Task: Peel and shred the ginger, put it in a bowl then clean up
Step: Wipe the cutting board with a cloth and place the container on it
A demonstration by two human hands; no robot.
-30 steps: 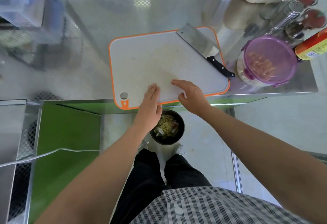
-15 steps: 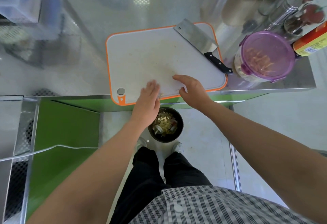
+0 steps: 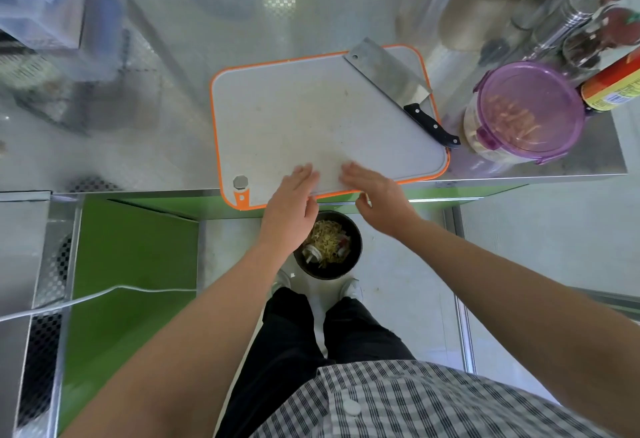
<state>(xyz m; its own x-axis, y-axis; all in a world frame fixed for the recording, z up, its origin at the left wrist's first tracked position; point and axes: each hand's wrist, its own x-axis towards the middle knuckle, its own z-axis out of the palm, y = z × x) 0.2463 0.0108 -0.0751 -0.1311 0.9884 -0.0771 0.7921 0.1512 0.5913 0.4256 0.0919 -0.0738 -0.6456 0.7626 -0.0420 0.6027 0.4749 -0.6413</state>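
A white cutting board (image 3: 311, 119) with an orange rim lies on the steel counter, its near edge over the counter's front. A cleaver (image 3: 394, 81) with a black handle rests on the board's far right corner. My left hand (image 3: 291, 205) and my right hand (image 3: 377, 198) lie flat, fingers together, at the board's near edge, a small gap between them. Directly below that edge, on the floor, stands a black bin (image 3: 329, 247) holding pale ginger shreds and scraps. Both hands hold nothing.
A purple-lidded clear container (image 3: 526, 112) stands right of the board. Behind it are spice jars (image 3: 588, 35) and a red-labelled bottle (image 3: 616, 84). A green cabinet front (image 3: 131, 264) and a white cable (image 3: 69, 302) are at lower left. My feet are beside the bin.
Both hands have slid toward me along the board to its near edge, above the bin.
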